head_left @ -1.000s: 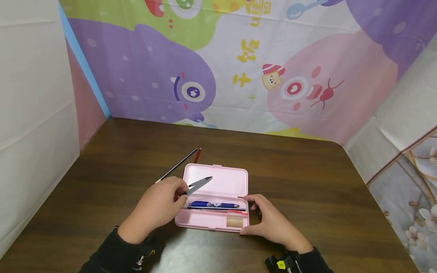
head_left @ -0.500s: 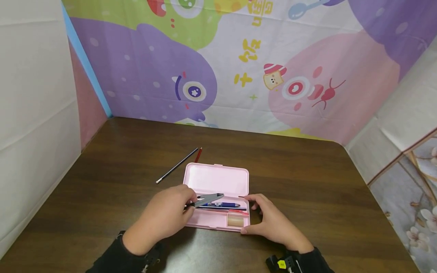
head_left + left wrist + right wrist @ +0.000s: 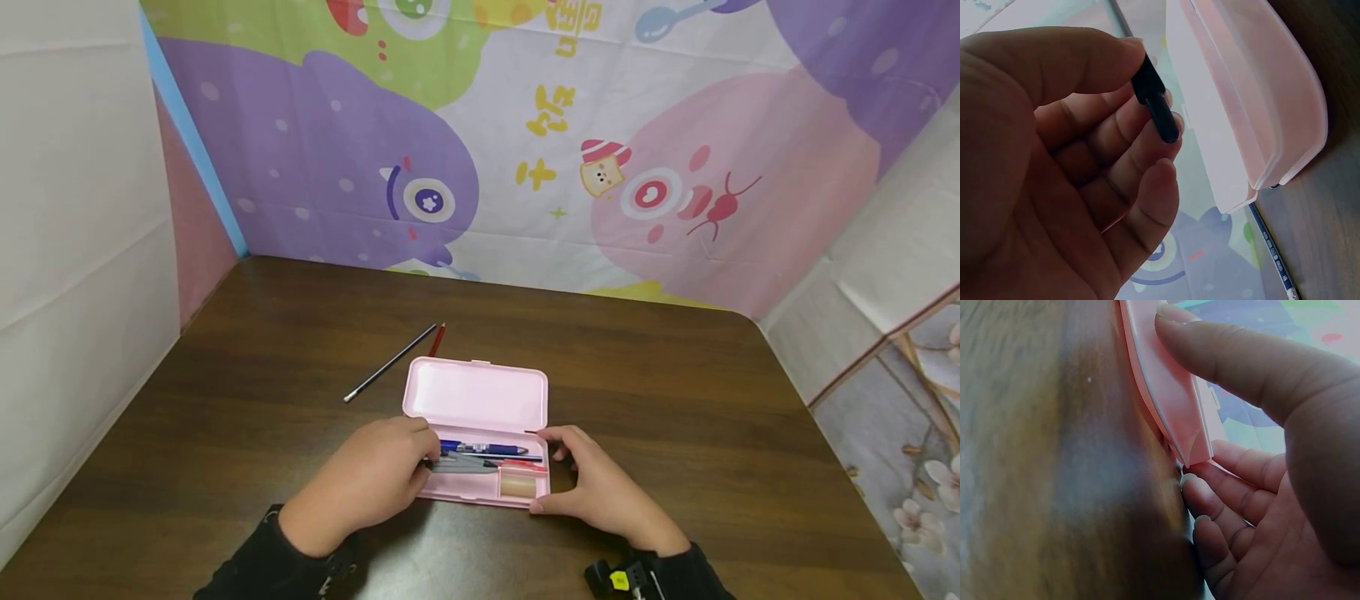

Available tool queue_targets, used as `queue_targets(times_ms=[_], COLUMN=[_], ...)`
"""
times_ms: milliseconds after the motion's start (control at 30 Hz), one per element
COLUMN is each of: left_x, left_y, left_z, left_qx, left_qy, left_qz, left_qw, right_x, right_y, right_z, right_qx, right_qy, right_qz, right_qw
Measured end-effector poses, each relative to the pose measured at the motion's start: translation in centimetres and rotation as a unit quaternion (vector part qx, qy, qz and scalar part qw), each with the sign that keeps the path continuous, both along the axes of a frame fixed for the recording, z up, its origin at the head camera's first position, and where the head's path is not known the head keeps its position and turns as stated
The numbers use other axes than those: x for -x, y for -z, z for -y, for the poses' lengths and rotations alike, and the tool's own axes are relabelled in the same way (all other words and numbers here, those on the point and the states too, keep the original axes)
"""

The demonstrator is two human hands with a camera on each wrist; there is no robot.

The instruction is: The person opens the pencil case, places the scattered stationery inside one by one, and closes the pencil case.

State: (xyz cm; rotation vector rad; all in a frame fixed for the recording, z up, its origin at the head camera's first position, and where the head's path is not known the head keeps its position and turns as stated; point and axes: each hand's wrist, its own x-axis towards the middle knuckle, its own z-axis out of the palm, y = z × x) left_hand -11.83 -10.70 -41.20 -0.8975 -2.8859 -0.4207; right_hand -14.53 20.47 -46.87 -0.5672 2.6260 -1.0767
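Left hand (image 3: 367, 483) fingers pinch grey snips (image 3: 461, 465) inside the pink case (image 3: 480, 396); right hand (image 3: 600, 492) fingers clasp its end.

The left hand (image 3: 367, 483) comes down from above the lid into the case (image 3: 474, 492), and the snips (image 3: 461, 467) it pinches, a second ago raised and pointing toward 2 o'clock, now lie flat in the tray pointing toward 3 o'clock, beside the pens (image 3: 480, 449).
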Motion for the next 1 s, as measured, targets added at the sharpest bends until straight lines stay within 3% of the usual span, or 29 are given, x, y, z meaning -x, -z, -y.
queue_targets(times_ms=[267, 500, 1000], left_x=[0.0, -0.1, -0.1], left_y=[0.3, 1.2, 1.5], left_z=[-0.2, -0.7, -1.6], left_qx=[0.025, 0.039, 0.070], left_qy=[-0.001, 0.013, 0.003], left_qz=[0.004, -0.036, 0.023], left_qw=[0.9997, 0.9985, 0.9972], right_x=[0.0, 0.0, -0.1], right_y=[0.0, 0.0, -0.1], right_z=[0.0, 0.0, 0.1], right_qx=[0.002, -0.001, -0.005], right_qy=[0.000, 0.003, 0.010], right_qz=[-0.002, 0.007, 0.009], right_qw=[1.000, 1.000, 1.000])
